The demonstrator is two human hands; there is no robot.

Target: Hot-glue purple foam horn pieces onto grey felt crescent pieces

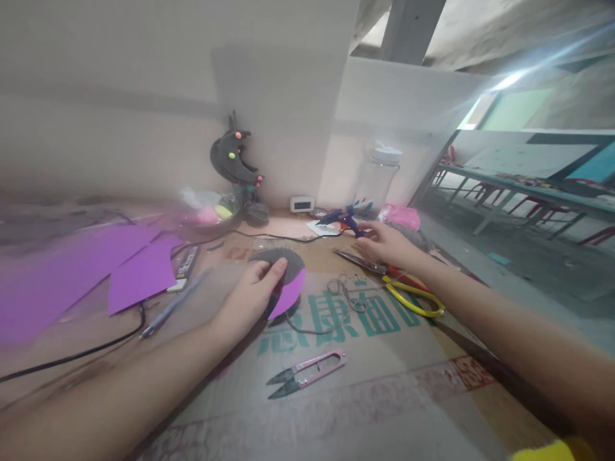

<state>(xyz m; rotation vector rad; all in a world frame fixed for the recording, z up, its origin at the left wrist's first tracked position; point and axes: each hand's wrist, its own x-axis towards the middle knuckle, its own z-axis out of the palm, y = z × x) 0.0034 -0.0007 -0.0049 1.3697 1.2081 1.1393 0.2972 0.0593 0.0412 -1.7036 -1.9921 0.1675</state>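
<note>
My left hand (259, 285) is closed on a round disc (291, 291), part covered in grey yarn and part bare purple paper. A loose grey yarn tail (314, 331) runs from it over the cardboard. My right hand (384, 243) reaches to the back of the table, its fingertips closed at the handle of a dark blue hot glue gun (342, 218) with a small red light. Below that hand lie yellow-handled scissors (416, 299), blades pointing left. Pink thread snips (307, 373) rest on the cardboard nearer to me.
Purple paper sheets (139, 269), a utility knife (186, 266) and a pen (168, 310) lie at left. Along the wall stand a dark crescent-moon ornament (230, 160), a small digital clock (302, 204) and a clear jar (377, 176). A black cord (96, 352) crosses the left side.
</note>
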